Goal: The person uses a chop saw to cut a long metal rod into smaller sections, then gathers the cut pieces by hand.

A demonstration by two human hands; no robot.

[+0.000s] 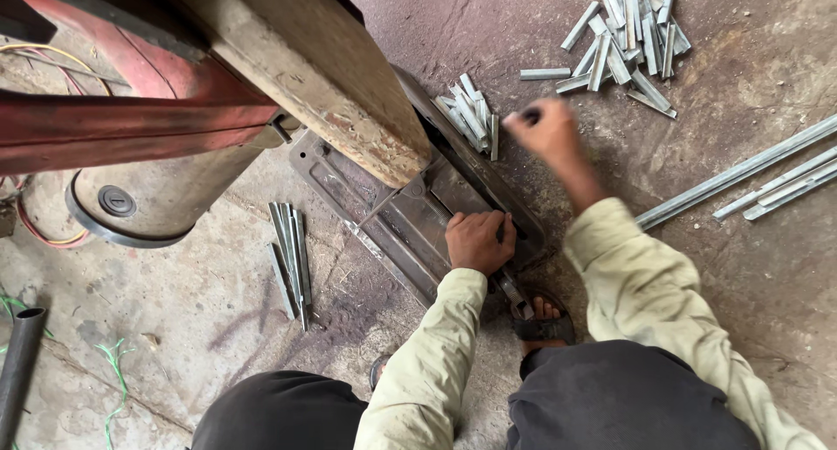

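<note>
On the saw base (410,223), left hand (478,241) presses flat; right hand (547,129) (blurred) clamps a dark handle (528,115) beyond it; steady both.

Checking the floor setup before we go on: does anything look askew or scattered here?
Short cut metal pieces lie jumbled in a loose heap on the floor, not stacked. A sandalled foot sits right against the machine base where the left hand rests.

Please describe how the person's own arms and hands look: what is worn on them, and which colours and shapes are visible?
Both arms wear long, loose, pale yellowish-beige cloth sleeves with creases. The left sleeve reaches the wrist; the right sleeve ends higher, leaving part of the forearm bare. The left hand and the motion-blurred right hand are bare: no gloves, rings or watch are visible.
</note>
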